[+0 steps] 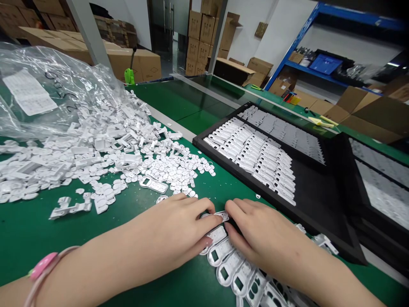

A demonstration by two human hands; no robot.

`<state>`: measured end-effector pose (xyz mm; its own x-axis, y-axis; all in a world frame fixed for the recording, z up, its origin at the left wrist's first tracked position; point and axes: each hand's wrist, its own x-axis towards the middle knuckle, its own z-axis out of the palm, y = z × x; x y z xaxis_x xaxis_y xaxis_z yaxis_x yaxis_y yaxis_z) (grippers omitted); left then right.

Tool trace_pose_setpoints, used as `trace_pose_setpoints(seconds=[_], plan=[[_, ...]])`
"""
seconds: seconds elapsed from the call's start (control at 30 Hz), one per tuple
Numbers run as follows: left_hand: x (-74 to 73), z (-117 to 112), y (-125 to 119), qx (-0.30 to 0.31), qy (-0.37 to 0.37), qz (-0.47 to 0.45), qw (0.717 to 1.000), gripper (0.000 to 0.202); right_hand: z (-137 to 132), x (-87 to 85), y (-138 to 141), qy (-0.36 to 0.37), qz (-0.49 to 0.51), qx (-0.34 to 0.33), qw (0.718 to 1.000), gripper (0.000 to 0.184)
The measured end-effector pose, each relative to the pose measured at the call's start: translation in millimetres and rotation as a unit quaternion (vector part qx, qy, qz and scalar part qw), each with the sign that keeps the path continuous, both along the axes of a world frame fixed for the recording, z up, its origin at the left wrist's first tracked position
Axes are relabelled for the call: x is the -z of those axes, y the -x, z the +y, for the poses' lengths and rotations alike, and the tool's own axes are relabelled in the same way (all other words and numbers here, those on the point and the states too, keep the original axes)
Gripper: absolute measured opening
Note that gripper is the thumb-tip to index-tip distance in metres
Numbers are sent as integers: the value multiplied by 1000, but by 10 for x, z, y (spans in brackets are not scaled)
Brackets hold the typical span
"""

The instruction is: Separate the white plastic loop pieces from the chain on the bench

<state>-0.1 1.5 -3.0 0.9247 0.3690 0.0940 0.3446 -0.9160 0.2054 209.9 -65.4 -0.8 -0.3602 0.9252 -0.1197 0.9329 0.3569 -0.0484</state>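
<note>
My left hand (172, 228) and my right hand (255, 230) meet over the near end of a row of white plastic frame parts (230, 268), each with a small dark window. The fingertips of both hands pinch the white part at the end of the row (217, 217). A large heap of loose white plastic pieces (96, 155) lies on the green mat (60, 251) to the left of my hands. A single white frame part (154, 184) lies apart from the heap, just beyond my left hand. A black tray (262, 170) holding rows of white parts stands beyond my right hand.
A clear plastic bag (47, 89) spills the white pieces at the far left. A second black tray (377, 183) sits at the right edge. Stacked cardboard boxes (201, 42) and a blue metal shelf (306, 47) stand behind the bench.
</note>
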Motion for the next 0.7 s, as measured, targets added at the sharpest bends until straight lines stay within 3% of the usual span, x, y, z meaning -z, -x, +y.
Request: trace_pose_setpoints(seconds=[0.7], plan=[[33, 15, -9, 18, -4, -7, 1000, 30, 12, 18, 9, -16, 5, -3, 1000, 11]])
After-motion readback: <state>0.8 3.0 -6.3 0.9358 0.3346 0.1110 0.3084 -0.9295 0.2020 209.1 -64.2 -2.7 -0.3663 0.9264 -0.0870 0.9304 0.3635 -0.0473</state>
